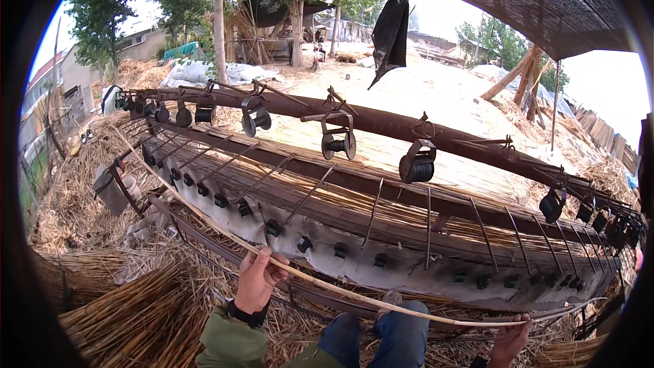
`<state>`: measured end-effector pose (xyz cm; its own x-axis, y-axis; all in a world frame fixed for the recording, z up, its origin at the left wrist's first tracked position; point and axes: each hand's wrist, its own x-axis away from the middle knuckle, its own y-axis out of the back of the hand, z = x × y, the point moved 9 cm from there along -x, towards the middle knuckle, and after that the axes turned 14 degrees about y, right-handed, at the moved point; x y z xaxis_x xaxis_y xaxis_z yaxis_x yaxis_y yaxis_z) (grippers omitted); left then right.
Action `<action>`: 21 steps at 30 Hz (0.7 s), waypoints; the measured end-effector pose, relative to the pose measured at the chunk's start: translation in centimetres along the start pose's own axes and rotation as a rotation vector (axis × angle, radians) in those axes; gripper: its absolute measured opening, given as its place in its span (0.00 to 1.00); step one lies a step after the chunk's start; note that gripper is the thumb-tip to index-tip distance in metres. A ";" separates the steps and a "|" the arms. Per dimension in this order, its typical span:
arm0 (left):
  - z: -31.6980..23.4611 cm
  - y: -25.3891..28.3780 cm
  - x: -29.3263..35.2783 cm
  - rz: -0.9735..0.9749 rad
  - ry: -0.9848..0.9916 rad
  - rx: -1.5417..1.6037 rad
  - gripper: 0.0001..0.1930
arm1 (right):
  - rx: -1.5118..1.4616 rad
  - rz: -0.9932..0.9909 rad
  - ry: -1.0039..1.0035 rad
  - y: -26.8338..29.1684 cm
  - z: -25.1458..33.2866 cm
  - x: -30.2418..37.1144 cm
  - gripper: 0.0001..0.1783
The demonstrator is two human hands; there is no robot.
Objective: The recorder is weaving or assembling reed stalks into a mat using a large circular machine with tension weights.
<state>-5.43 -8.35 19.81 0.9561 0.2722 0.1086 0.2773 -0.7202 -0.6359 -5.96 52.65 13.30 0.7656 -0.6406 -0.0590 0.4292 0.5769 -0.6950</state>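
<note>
I see a long, thin, pale reed stalk, slightly bowed, running from upper left to lower right along the loom's near edge.

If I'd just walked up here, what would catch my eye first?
Probably the long wooden weaving frame stretching across the middle, with dark thread spools hanging from its top beam. In front, the left hand and right hand hold a long pale reed along it. Bundles of straw lie at lower left.

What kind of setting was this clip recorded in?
Probably an outdoor rural workshop for weaving reed mats: a long wooden loom frame hung with thread spools, reed bundles heaped on the ground, and both hands, left hand, right hand, holding a long reed.
</note>
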 end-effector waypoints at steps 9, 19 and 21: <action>7.6 -5.9 -3.2 0.245 0.283 0.051 0.09 | 0.119 0.296 0.059 -6.6 -1.2 4.5 0.18; 3.2 -2.5 -5.9 0.117 0.132 0.043 0.07 | 0.649 0.326 0.569 -2.0 4.5 1.2 0.20; 2.7 -3.3 -4.9 0.152 0.111 0.099 0.07 | 0.826 0.338 0.702 -0.4 5.3 -0.2 0.17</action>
<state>-11.32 -5.60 19.24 0.9923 0.0889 0.0858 0.1234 -0.6800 -0.7227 -3.74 55.26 17.41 0.5762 -0.3814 -0.7229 0.6357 0.7651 0.1030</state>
